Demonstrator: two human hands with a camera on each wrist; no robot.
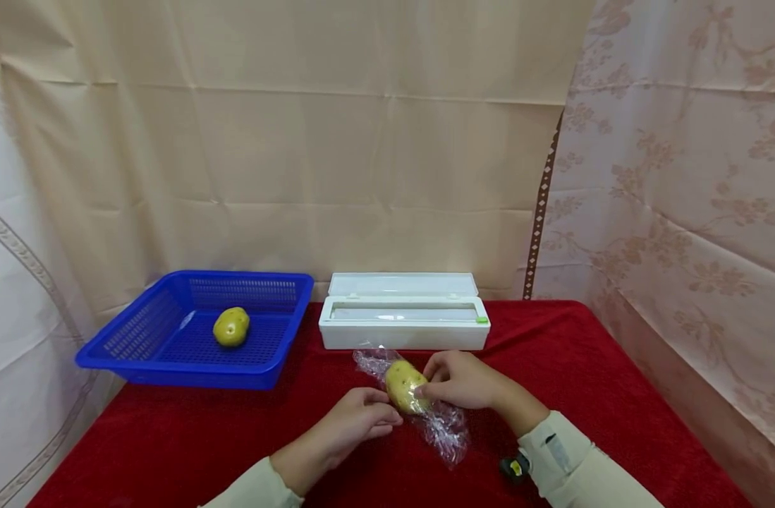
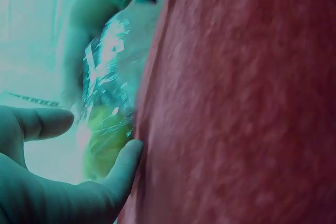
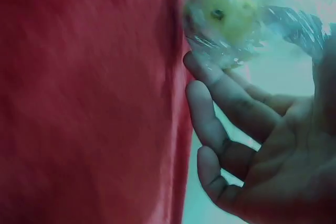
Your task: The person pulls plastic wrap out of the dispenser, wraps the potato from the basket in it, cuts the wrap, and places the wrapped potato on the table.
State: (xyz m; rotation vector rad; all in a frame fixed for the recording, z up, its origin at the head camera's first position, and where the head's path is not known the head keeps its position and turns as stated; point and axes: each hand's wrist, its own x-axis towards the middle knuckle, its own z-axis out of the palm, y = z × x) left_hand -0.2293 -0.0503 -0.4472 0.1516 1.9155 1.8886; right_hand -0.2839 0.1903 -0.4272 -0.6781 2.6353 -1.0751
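A yellow potato (image 1: 404, 386) lies on the red cloth, with clear plastic wrap (image 1: 447, 430) around it and loose crumpled ends sticking out at both sides. My right hand (image 1: 465, 379) holds the potato's right side through the film, its thumb on the near side and curled fingers on the far side. In the right wrist view, fingertips (image 3: 202, 69) touch the film under the potato (image 3: 226, 11). My left hand (image 1: 355, 420) is at the potato's lower left, fingers relaxed. The left wrist view shows its thumb and finger apart beside the wrapped potato (image 2: 105, 148).
Behind the potato stands a white cling film dispenser (image 1: 403, 335) with its lid raised and a green slider at the right. A blue plastic basket (image 1: 203, 377) on the left contains another potato (image 1: 231, 327). Curtains hang behind the table and along both sides.
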